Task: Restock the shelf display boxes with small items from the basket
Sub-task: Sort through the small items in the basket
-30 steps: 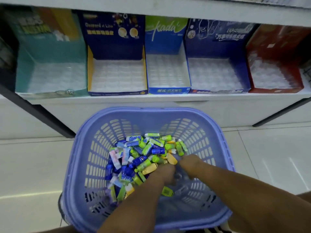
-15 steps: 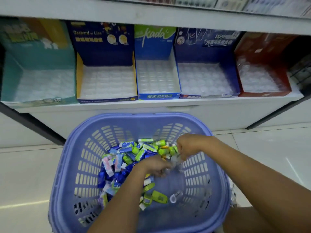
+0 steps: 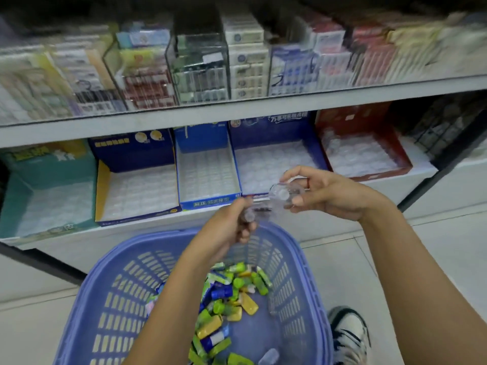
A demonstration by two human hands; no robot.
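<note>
We take the step in hand to be lifting pieces from the basket [image 3: 123, 280] up to a box. From the left, the teal box [image 3: 47, 196], yellow box [image 3: 137, 191], blue box [image 3: 208, 175], navy box [image 3: 274, 164] and red box [image 3: 363, 154] all show only white pocketed trays. Our left hand [image 3: 229, 230] hangs over the basket's far rim, fingers curled round a clear piece [image 3: 249, 216]. Our right hand [image 3: 326, 196], in front of the navy box, pinches a round piece [image 3: 282, 193] between thumb and fingertips. The wrapped items [image 3: 232, 288] lie in the basket, well below the trays.

To do this well, we should choose the box before we reach. Each piece should be seated in one pocket rather than dropped. We should fill from the back row forward, so our wrists don't knock what is already placed. A light, steady pinch seems right, since clear plastic likely slips.

Both pieces are blurred, so we cannot tell their shape or whether they are joined. The left palm hides its own grip. The shelf edge cuts off the box headers, and the stock on the upper shelf [image 3: 237, 111] is smeared. Our left arm covers part of the items. At the far right only part of a shoe [image 3: 347, 335] shows.
</note>
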